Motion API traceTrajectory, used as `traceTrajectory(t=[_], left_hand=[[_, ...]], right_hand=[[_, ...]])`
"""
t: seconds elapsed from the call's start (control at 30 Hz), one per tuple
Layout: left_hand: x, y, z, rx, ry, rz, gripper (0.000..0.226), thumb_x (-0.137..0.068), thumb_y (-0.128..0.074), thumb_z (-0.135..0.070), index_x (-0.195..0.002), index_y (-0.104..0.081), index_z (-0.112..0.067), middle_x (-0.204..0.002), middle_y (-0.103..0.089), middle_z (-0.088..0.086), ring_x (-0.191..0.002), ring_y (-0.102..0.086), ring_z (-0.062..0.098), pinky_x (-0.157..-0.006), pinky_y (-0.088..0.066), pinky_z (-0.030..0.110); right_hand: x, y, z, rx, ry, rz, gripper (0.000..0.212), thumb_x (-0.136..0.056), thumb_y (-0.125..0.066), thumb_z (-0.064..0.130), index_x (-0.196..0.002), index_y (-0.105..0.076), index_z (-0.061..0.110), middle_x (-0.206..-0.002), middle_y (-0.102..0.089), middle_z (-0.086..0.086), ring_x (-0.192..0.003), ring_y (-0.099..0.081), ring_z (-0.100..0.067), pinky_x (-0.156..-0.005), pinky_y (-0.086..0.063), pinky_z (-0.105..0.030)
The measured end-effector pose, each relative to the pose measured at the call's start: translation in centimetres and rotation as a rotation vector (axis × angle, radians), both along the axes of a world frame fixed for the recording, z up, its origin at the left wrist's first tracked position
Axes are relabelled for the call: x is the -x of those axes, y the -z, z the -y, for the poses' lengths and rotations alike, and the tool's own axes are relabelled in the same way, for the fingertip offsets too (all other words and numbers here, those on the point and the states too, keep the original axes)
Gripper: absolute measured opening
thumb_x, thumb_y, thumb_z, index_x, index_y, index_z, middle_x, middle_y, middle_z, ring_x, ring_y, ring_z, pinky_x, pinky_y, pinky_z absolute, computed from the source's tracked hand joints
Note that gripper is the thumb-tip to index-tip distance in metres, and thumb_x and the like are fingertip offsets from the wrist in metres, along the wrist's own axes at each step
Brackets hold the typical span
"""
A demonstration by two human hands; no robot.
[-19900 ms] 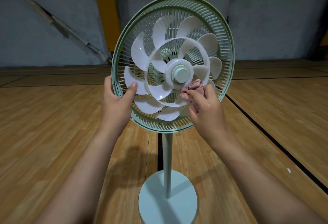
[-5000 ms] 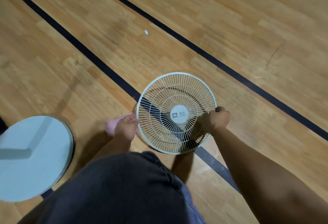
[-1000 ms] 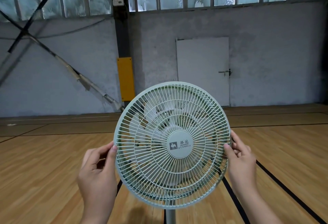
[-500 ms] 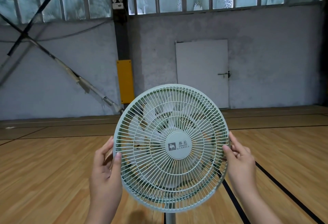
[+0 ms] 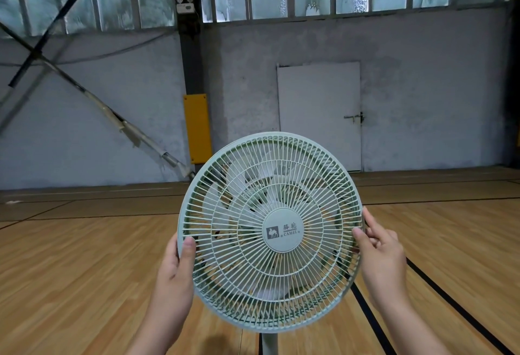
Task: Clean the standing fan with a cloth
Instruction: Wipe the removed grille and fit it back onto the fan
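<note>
Left hand (image 5: 174, 270) grips the left rim of the front grille (image 5: 282, 232), right hand (image 5: 380, 253) pinches the right rim. Grille's up against the standing fan (image 5: 268, 343) head, can't really tell if it's clicked in.

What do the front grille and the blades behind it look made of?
The front grille is probably moulded plastic, pale green, matt: thin even ribs run into a moulded centre badge; coated wire cannot be excluded. The blades look like smooth white plastic, slightly translucent.
</note>
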State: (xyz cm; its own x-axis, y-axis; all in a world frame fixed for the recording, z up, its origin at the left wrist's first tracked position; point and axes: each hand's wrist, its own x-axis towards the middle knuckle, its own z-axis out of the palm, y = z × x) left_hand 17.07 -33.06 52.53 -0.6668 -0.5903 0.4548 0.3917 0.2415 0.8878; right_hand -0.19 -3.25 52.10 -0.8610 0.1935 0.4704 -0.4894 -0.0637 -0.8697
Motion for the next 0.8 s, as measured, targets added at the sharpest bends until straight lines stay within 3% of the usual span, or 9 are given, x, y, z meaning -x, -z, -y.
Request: traceTrajectory(t=[0.1, 0.2, 0.33, 0.47, 0.57, 0.63, 0.7, 0.8], left_hand=[[0.4, 0.0, -0.3, -0.025, -0.033, 0.015, 0.062, -0.091, -0.043, -0.085, -0.137, -0.055, -0.045, -0.113, -0.079, -0.017, -0.095, -0.077, 0.003, -0.081, -0.056, 0.035], [0.3, -0.1, -0.6, -0.047, -0.037, 0.005, 0.074, -0.075, -0.044, -0.103, -0.13, -0.054, -0.055, -0.114, -0.078, -0.022, -0.096, -0.076, -0.001, -0.081, -0.054, 0.035], [0.3, -0.1, -0.7, -0.062, -0.045, -0.008, 0.064, -0.069, -0.046, -0.105, -0.118, -0.055, -0.065, -0.114, -0.078, -0.023, -0.096, -0.075, -0.002, -0.081, -0.054, 0.035], [0.4, 0.1, -0.7, -0.069, -0.056, -0.015, 0.071, -0.071, -0.047, -0.104, -0.124, -0.057, -0.059, -0.114, -0.079, -0.018, -0.097, -0.077, 0.003, -0.083, -0.056, 0.038], [0.6, 0.3, -0.7, -0.078, -0.064, -0.016, 0.081, -0.067, -0.049, -0.105, -0.129, -0.056, -0.053, -0.114, -0.08, -0.015, -0.097, -0.078, 0.007, -0.082, -0.058, 0.039], [0.6, 0.4, -0.6, -0.083, -0.075, -0.021, 0.082, -0.067, -0.049, -0.106, -0.129, -0.058, -0.052, -0.115, -0.08, -0.014, -0.098, -0.078, 0.008, -0.084, -0.058, 0.041], [0.6, 0.6, -0.6, -0.089, -0.076, -0.029, 0.071, -0.068, -0.049, -0.105, -0.12, -0.06, -0.058, -0.114, -0.08, -0.013, -0.097, -0.078, 0.008, -0.084, -0.057, 0.041], [0.6, 0.7, -0.8, -0.086, -0.089, -0.025, 0.069, -0.07, -0.048, -0.105, -0.121, -0.06, -0.059, -0.114, -0.08, -0.014, -0.097, -0.078, 0.008, -0.083, -0.057, 0.04]], right_hand=[[0.0, -0.1, 0.1, -0.026, 0.008, -0.016, 0.054, -0.099, -0.069, 0.016, -0.145, -0.057, 0.042, -0.112, -0.059, -0.003, -0.098, -0.066, -0.028, -0.094, -0.06, -0.051], [-0.2, -0.2, 0.0, -0.061, 0.038, -0.029, 0.054, -0.098, -0.071, 0.016, -0.142, -0.057, 0.045, -0.109, -0.059, -0.004, -0.096, -0.064, -0.026, -0.094, -0.06, -0.05], [-0.6, -0.5, -0.3, -0.129, 0.089, -0.075, 0.05, -0.098, -0.072, 0.02, -0.137, -0.06, 0.048, -0.103, -0.06, 0.002, -0.108, -0.051, -0.018, -0.094, -0.045, -0.041], [-0.3, -0.5, -0.6, -0.075, 0.045, -0.072, 0.051, -0.096, -0.074, 0.016, -0.135, -0.061, 0.047, -0.111, -0.055, 0.0, -0.099, -0.063, -0.012, -0.09, -0.056, -0.03], [0.3, 0.1, -0.5, -0.09, -0.017, -0.066, 0.061, -0.099, -0.071, 0.022, -0.149, -0.048, 0.048, -0.119, -0.056, 0.015, -0.1, -0.064, 0.006, -0.08, -0.055, -0.015], [0.6, 0.8, -0.2, -0.059, -0.165, -0.001, 0.057, -0.102, -0.063, 0.035, -0.153, -0.043, 0.049, -0.126, -0.064, 0.023, -0.106, -0.066, 0.008, -0.088, -0.057, -0.024], [1.0, 1.8, 0.4, 0.014, -0.365, 0.123, 0.051, -0.1, -0.055, 0.054, -0.15, -0.052, 0.041, -0.132, -0.071, 0.014, -0.118, -0.069, -0.007, -0.101, -0.056, -0.043], [1.2, 3.3, 1.5, 0.159, -0.59, 0.28, 0.073, -0.092, -0.049, 0.072, -0.148, -0.054, 0.025, -0.132, -0.074, 0.0, -0.123, -0.07, -0.021, -0.107, -0.051, -0.046]])
